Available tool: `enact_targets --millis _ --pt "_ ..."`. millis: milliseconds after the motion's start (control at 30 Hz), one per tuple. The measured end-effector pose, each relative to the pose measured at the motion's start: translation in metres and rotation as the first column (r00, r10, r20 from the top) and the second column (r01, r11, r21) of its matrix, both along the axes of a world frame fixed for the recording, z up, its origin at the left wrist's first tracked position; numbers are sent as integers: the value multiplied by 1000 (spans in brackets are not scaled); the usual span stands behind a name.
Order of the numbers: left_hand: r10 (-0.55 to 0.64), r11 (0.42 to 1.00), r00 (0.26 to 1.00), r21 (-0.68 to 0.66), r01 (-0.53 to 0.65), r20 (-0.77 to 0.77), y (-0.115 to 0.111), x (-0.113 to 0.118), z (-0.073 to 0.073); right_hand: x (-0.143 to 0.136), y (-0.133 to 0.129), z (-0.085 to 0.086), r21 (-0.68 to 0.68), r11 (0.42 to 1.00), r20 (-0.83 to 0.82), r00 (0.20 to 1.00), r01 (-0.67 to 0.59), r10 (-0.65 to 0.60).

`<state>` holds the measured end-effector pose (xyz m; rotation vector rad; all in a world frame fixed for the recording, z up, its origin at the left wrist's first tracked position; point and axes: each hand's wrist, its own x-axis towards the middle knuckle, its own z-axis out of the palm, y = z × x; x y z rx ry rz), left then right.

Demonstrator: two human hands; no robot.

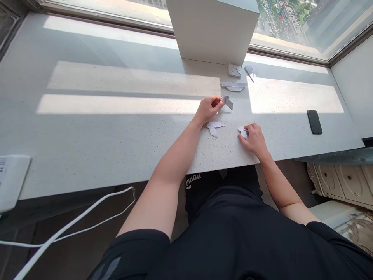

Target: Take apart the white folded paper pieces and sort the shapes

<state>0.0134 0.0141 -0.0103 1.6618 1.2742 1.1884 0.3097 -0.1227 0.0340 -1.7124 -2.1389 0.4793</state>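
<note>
My left hand [210,108] pinches a small folded paper piece [228,102] by its left end, just above the counter. Closer to me, by my left wrist, lies another folded paper [215,127] with angled arms. My right hand [254,139] has its thumb and fingers closed on a white folded paper piece [243,132] at the counter surface, partly hidden by the fingers. Beyond my left hand rest a long boat-shaped paper [233,86], a square folded paper [234,70] with crossing creases, and a narrow pointed paper [250,73].
A speckled white counter [101,144] runs along the windows. At its back stands a large white box [214,33]. A black phone [314,122] lies at the right. On the left are a white device [13,179] and a white cable [78,213] hanging below the edge.
</note>
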Motion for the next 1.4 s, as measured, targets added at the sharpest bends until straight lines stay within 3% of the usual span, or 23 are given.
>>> enact_targets --millis 133,300,567,967,1167,1400 --pt "5 1000 1000 -7 -5 -2 0 0 0 -3 3 10 -35 999 -41 999 2 -3" --pt "7 1000 1000 -12 -8 -7 -1 1 1 3 24 22 -129 991 -318 946 28 -68" --pt "-3 1000 1000 -11 3 -12 -1 0 2 -19 63 9 -262 964 -604 787 -46 -126" --pt "-11 1000 1000 -6 11 -11 -3 2 4 -44 91 -3 -222 975 -605 788 -30 -113" --pt "-29 1000 1000 -6 29 -10 -3 1 5 -56 113 -4 -125 992 -543 838 -14 -57" --pt "-24 999 997 24 26 -67 -2 2 4 -64 127 -8 -31 999 -549 836 -10 -9"
